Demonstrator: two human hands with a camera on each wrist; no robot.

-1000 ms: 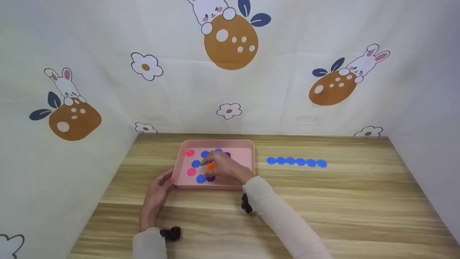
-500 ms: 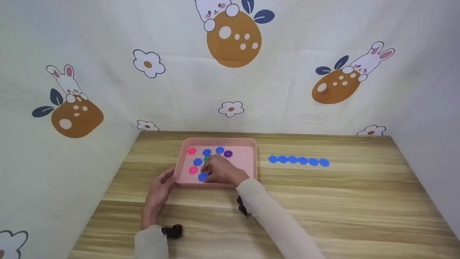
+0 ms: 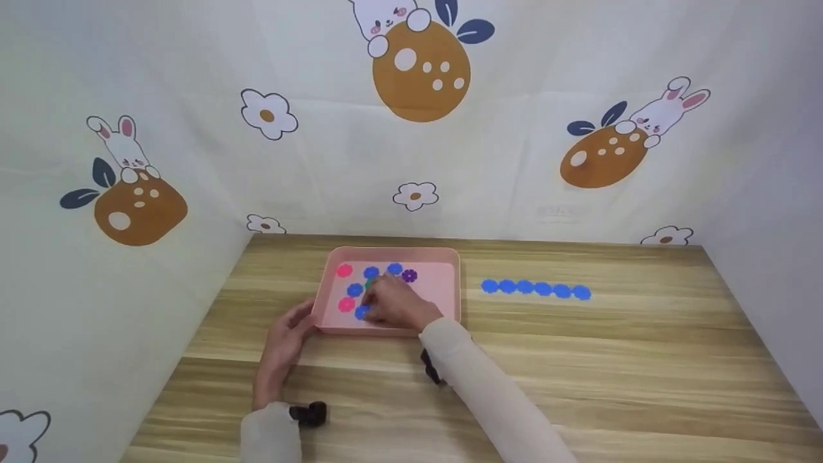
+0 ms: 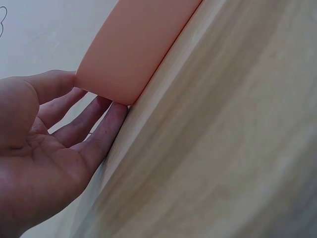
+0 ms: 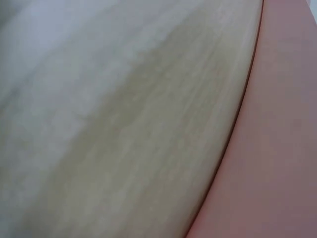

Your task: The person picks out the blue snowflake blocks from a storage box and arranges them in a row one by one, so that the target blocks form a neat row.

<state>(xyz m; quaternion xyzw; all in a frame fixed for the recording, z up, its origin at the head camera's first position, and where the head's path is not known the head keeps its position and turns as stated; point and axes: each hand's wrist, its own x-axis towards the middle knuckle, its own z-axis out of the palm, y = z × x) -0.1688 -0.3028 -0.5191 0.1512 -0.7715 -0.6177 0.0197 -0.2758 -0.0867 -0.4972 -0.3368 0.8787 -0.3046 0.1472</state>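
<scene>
A pink tray (image 3: 392,331) on the table holds several small snowflake discs in blue, pink, purple and green. My left hand (image 3: 286,344) steadies its near left corner. In the left wrist view the thumb meets the rim at the corner, and the other fingers (image 4: 99,131) lie against the outer wall, down to the table. Over the tray's middle, my right hand (image 3: 398,302) has bent fingers and pinches a blue snowflake disc (image 3: 361,312) near the front wall. Its fingertips are partly hidden. The right wrist view has only table and the tray's outer wall (image 5: 277,124).
Several blue discs (image 3: 543,289) lie in a straight row on the table, right of the tray. Inside the tray are pink discs (image 3: 346,304), further blue discs (image 3: 371,272) and a purple disc (image 3: 409,276). Patterned fabric (image 3: 341,161) encloses the table's back and sides.
My right hand has come lower and nearer the front of the tray, onto the blue disc, which has shifted slightly. An orange disc seen earlier is now hidden. My left hand stays put.
</scene>
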